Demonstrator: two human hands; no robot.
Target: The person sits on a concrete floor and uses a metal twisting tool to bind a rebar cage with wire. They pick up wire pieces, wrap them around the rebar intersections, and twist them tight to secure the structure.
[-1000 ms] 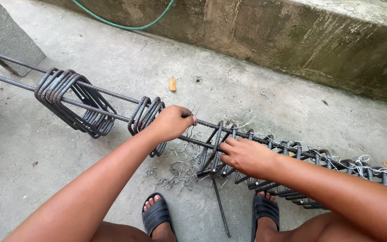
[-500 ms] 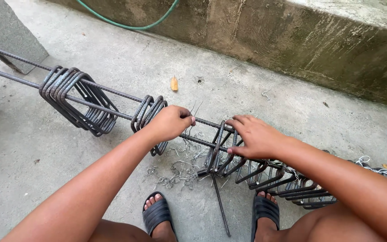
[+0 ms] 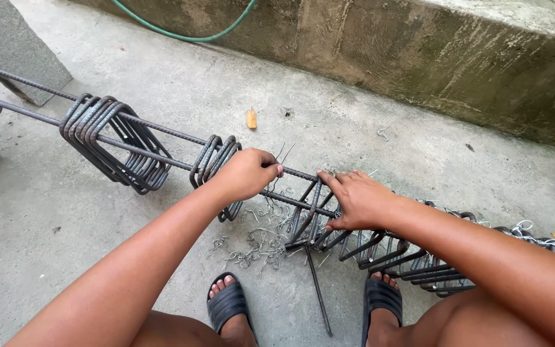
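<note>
Two long steel rebars run from upper left to lower right above a concrete floor. Square steel stirrups hang on them: a large bunch at left, a small bunch by my left hand, and a spaced row under my right forearm. My left hand is closed on thin tie wires that stick up beside the upper rebar. My right hand lies on a leaning stirrup, fingers over the upper bar.
Loose bits of tie wire litter the floor under the bars. A thin steel rod lies between my sandalled feet. A green hose runs along a low concrete wall behind. A concrete block stands top left.
My right hand has slid left along the bars, from the spaced stirrups to the leaning one. My left hand stays put with the wires in it.
</note>
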